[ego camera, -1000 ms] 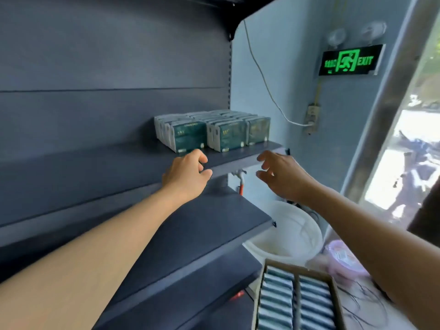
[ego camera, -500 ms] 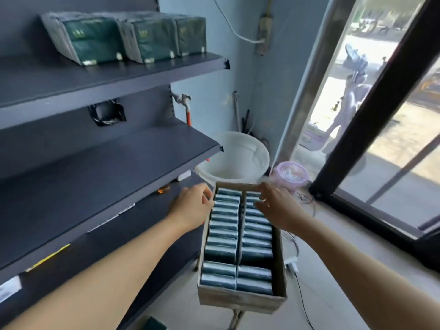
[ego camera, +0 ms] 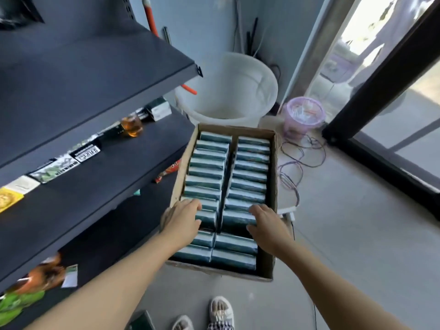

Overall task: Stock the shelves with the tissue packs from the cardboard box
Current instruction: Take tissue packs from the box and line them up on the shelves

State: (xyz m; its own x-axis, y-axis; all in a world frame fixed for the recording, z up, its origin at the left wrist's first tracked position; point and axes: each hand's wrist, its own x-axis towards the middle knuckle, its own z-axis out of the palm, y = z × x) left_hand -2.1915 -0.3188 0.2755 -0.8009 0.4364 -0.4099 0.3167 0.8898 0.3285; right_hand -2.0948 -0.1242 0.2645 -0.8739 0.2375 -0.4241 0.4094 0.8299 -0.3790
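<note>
An open cardboard box [ego camera: 273, 186] sits low in front of me, packed with two rows of dark green tissue packs [ego camera: 250, 177]. My left hand [ego camera: 181, 220] reaches into the left row near the box's front, fingers curling over the end of a pack [ego camera: 206, 216]. My right hand [ego camera: 266, 225] reaches into the right row, fingers curling over a pack [ego camera: 237, 220] there. Neither pack is lifted. The dark shelves [ego camera: 95, 75] rise on my left.
A white bucket [ego camera: 262, 79] and a small purple basket [ego camera: 304, 115] stand beyond the box, with loose cables [ego camera: 297, 163] on the floor. The lower shelves hold small packets and an amber bottle [ego camera: 132, 125]. A dark door frame [ego camera: 381, 75] stands at right. My sandalled feet [ego camera: 220, 310] show below.
My view has dropped from the upper shelf with stocked packs to the box. Both hands came down from the shelf edge and now reach into the box's rows.
</note>
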